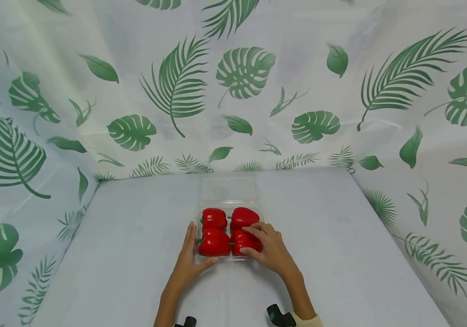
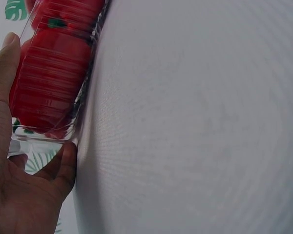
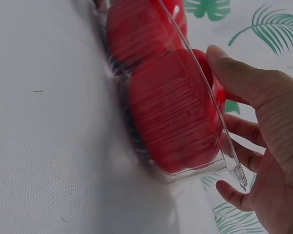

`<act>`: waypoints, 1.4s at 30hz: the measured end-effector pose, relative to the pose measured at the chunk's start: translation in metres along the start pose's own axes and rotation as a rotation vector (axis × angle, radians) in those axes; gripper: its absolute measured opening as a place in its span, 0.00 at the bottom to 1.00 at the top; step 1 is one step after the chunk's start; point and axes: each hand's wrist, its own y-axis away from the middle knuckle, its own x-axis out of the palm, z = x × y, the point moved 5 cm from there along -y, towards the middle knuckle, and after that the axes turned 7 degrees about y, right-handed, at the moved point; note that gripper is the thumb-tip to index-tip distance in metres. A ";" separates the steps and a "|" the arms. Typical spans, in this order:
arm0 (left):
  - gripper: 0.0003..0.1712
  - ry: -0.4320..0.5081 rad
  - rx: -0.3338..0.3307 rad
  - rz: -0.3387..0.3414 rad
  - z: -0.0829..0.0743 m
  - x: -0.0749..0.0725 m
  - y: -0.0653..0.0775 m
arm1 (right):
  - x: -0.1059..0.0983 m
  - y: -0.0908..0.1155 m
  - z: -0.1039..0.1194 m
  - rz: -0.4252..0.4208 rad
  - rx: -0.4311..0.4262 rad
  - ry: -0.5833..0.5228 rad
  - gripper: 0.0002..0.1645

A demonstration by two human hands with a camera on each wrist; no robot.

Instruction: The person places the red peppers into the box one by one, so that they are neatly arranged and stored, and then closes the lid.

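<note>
Several glossy red bell peppers lie in two rows inside a clear plastic clamshell container [image 1: 228, 260] on the white table. My right hand [image 1: 273, 249] grips the front right bell pepper [image 1: 243, 237], thumb at the front and fingers over its top. Its other side shows through the wall in the right wrist view. At the front left corner, my left hand [image 1: 188, 260] touches the container, fingers straight along the left side and thumb along the front edge. Nearest to it is the front left bell pepper [image 1: 214, 243]. Behind sit the rear left bell pepper [image 1: 214, 219] and rear right bell pepper [image 1: 242, 217].
The container's transparent lid [image 1: 228, 190] is folded back flat toward the rear of the table [image 1: 143, 213]. A white curtain with green leaf prints [image 1: 266, 136] rises behind the table and along both sides.
</note>
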 end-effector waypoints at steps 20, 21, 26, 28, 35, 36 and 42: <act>0.68 -0.019 0.012 -0.011 0.001 -0.001 0.000 | -0.011 -0.006 -0.029 -0.280 0.139 -0.289 0.13; 0.68 -0.019 0.010 -0.011 0.001 -0.002 0.000 | -0.011 -0.006 -0.031 -0.284 0.157 -0.301 0.12; 0.68 -0.008 0.002 -0.008 0.001 -0.002 0.000 | -0.008 -0.012 -0.046 -0.290 0.318 -0.409 0.11; 0.67 -0.004 -0.002 -0.006 0.001 -0.001 0.000 | -0.008 -0.015 -0.053 -0.287 0.402 -0.484 0.10; 0.68 -0.009 -0.016 0.000 0.003 0.001 0.000 | -0.014 -0.026 -0.076 -0.207 0.671 -0.652 0.16; 0.68 -0.010 -0.016 0.002 0.003 0.001 0.000 | -0.014 -0.028 -0.079 -0.185 0.704 -0.674 0.18; 0.68 -0.016 0.000 0.003 0.000 -0.002 -0.001 | -0.016 -0.052 -0.095 -0.044 0.833 -0.781 0.28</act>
